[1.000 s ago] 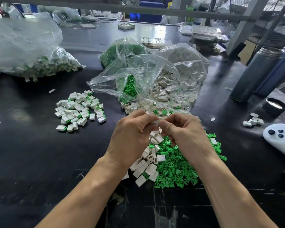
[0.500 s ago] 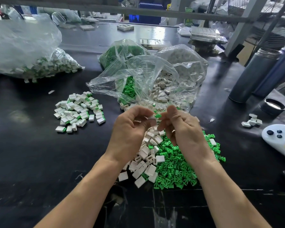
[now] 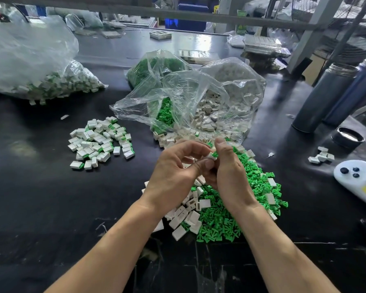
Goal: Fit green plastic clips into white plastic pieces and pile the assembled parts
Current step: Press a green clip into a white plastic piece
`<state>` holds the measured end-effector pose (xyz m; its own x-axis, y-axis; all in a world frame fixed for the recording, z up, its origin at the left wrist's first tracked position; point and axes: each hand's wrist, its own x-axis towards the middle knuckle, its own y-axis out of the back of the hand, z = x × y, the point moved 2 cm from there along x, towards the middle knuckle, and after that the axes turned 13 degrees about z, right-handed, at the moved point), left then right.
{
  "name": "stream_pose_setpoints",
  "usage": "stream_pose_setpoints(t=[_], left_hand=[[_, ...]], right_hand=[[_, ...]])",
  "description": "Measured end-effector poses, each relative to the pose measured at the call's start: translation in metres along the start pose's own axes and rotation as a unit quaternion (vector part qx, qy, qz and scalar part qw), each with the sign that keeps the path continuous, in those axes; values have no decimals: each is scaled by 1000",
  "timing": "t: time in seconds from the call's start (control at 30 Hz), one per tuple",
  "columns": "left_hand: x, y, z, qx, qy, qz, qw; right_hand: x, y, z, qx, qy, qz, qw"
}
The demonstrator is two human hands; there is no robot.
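table (image 3: 40, 197): glossy black | bags (image 3: 199, 92): clear crinkled plastic | flask (image 3: 325, 98): perhaps matt metal

No readable text, labels, nos. or brand marks anywhere from here: bags, parts, flasks & bits on the table all too blurred or plain.

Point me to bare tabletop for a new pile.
Free: left of the left hand, below the assembled pile; also between that pile and the left bag. Crowded: loose clips under both hands, open bags behind, bottles right.
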<state>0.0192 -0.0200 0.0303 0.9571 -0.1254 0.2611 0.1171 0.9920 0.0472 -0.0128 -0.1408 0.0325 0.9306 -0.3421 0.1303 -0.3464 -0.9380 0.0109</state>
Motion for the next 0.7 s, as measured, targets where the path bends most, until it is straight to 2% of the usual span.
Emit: stream_pose_setpoints(t=[0.27,0.47,0.6,0.7], left_hand=[[0,-1,0,-10,36,-9,999],[-3,-2,-1,-17,30,10,999],[-4,-1,0,-8,15,23,1000],[-3,-1,2,3,8,25,1000]], right_hand=[[6,-3,16,-38,8,65,997],[6,-8,10,-147,51,179,972],[6,-12,11,-182,72,185,963],[5,-12,12,-142,68,170,973]])
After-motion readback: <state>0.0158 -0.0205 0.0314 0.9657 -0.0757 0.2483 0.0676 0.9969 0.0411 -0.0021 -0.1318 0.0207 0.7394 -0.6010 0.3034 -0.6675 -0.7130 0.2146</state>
